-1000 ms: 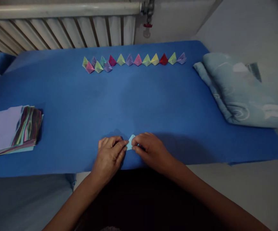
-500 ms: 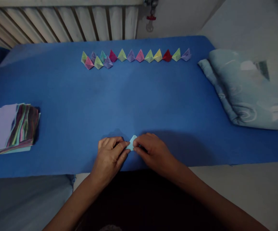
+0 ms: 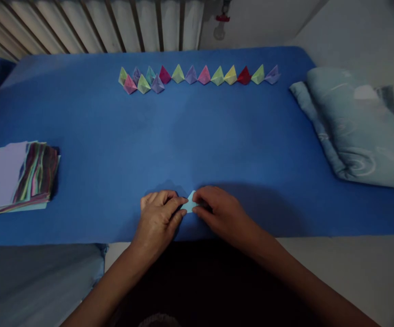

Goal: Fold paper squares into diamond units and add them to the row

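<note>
A small light-blue folded paper (image 3: 190, 204) sits between my two hands near the front edge of the blue surface. My left hand (image 3: 159, 210) pinches its left side between thumb and forefinger. On the other side, my right hand (image 3: 219, 209) is closed on the paper's right edge, its fingertips covering part of it. The paper has a pointed top, and its finer creases are too small to make out.
Several folded paper boats (image 3: 204, 76) in many colours stand in a row at the back. A stack of coloured paper sheets (image 3: 2, 177) lies at the left, a folded pale-green blanket (image 3: 350, 131) at the right. A radiator (image 3: 122, 27) stands behind the blue-covered surface (image 3: 122, 136).
The view has shifted slightly, so the surroundings sit a little further right. Both hands keep their pinch on the light-blue paper, with the fingers moved only a little.
</note>
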The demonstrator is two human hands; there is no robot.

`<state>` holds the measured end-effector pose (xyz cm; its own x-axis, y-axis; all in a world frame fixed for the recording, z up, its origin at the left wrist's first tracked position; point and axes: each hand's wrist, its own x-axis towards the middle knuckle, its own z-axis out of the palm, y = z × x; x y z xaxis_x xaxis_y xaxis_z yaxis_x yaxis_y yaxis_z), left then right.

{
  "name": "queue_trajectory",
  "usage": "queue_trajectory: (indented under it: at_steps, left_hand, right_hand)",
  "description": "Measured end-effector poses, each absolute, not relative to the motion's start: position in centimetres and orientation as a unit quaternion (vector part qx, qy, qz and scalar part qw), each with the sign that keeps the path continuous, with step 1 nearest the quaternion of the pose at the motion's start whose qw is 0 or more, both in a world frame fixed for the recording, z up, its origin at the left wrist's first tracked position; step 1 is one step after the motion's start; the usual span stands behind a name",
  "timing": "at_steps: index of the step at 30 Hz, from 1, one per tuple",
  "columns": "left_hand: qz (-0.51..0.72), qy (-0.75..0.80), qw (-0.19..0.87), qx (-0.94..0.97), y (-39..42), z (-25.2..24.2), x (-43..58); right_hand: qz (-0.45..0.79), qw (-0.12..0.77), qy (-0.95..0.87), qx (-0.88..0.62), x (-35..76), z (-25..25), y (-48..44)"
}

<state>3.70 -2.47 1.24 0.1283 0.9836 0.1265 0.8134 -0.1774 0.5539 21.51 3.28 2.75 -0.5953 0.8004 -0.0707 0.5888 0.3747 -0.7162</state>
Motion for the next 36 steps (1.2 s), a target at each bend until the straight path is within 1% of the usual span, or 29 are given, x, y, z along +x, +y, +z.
queue_trajectory:
  at_steps: [5, 8, 11, 15, 18, 23, 27, 29, 34, 36]
  left_hand:
    - [0.226, 0.613, 0.174, 0.737, -2.6, 1.2, 3.2]
    - [0.233, 0.611, 0.129, 0.745, -2.9, 1.3, 3.2]
    - [0.247, 0.553, 0.083, 0.791, -3.4, 1.5, 4.0]
    - [0.235, 0.506, 0.059, 0.828, -4.0, 1.5, 4.9]
    - [0.213, 0.494, 0.031, 0.842, -4.5, 1.1, 4.6]
    - [0.195, 0.482, 0.014, 0.854, -5.3, 0.9, 3.5]
    - [0.196, 0.488, -0.009, 0.851, -5.0, 1.3, 3.7]
    - [0.190, 0.490, -0.024, 0.850, -4.4, 1.6, 4.1]
    - [0.156, 0.481, -0.021, 0.862, -2.3, 2.5, 4.7]
    - [0.139, 0.472, -0.011, 0.870, -1.5, 2.8, 4.7]
  right_hand:
    - [0.362, 0.132, -0.823, -0.417, 21.4, 2.9, 3.5]
    - [0.363, 0.129, -0.822, -0.420, 21.2, 3.1, 3.6]
    - [0.366, 0.120, -0.819, -0.425, 21.1, 3.2, 3.7]
    - [0.372, 0.121, -0.806, -0.445, 20.8, 3.3, 3.8]
    - [0.352, 0.114, -0.810, -0.455, 20.6, 3.1, 3.8]
    - [0.293, 0.102, -0.830, -0.463, 20.4, 3.2, 4.5]
    - [0.290, 0.098, -0.826, -0.474, 20.1, 3.2, 5.9]
    - [0.310, 0.121, -0.807, -0.487, 20.2, 2.8, 6.4]
    - [0.400, 0.297, -0.686, -0.531, 22.3, 1.8, 5.7]
    - [0.421, 0.341, -0.642, -0.543, 23.6, 1.7, 4.7]
